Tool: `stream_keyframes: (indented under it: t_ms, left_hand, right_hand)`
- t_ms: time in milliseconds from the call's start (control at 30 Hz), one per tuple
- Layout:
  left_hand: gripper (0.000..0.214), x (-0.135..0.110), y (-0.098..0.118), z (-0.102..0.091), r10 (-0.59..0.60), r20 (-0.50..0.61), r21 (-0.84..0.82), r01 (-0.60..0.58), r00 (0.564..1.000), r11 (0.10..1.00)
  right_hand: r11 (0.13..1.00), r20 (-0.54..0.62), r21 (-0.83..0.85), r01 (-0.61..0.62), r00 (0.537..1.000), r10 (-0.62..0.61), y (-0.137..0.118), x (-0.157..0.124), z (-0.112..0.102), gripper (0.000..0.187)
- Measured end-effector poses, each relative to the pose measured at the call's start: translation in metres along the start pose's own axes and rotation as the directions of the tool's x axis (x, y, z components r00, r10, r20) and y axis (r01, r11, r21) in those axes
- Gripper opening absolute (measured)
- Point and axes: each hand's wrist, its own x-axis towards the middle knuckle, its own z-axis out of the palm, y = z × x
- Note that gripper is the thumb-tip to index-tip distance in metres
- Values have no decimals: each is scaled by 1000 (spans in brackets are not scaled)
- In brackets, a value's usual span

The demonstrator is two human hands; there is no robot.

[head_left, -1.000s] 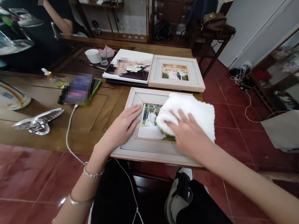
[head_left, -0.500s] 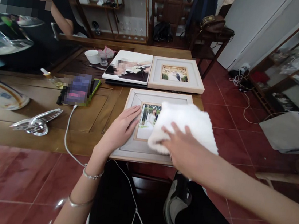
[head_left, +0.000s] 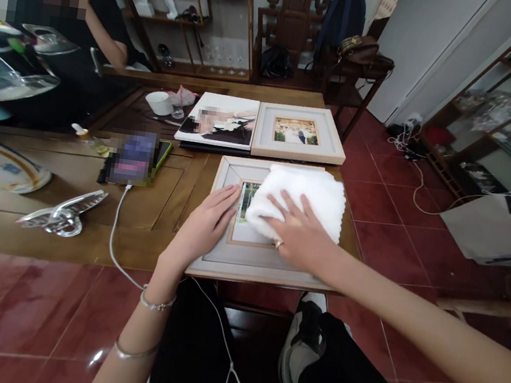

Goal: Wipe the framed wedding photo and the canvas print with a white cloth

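Red floor tiles (head_left: 14, 310) spread below a brown wooden table (head_left: 135, 245); at its near edge lies a pale, rectangular wooden picture frame (head_left: 246, 258); left hand (head_left: 207, 220) flat on the frame's left side, fingers together; right hand (head_left: 301, 235), fingers spread, on a fluffy white cloth (head_left: 318, 196) over the frame's middle and right; beyond it, a second pale wooden frame (head_left: 296, 149).
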Motion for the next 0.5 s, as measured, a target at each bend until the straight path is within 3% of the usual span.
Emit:
stream_keyframes:
  t_ms: [133,233,367,500]
  left_hand:
    - [46,1,-1,-1,6,18,6,-6,1000,1000]
    - [45,1,0,-1,-1,14,0,1,1000,1000]
    - [45,1,2,0,-15,2,-10,15,1000,1000]
    - [45,1,2,0,-17,-3,-17,17,1000,1000]
  right_hand:
    - [999,-117,-42,-12,993,7,38,30,4,65]
    - [998,-146,-61,-2,989,-6,48,41,1,62]
    - [999,8,-22,42,999,-41,30,30,-8,60]
    - [991,247,110,83,963,-108,-9,-13,-35,60]
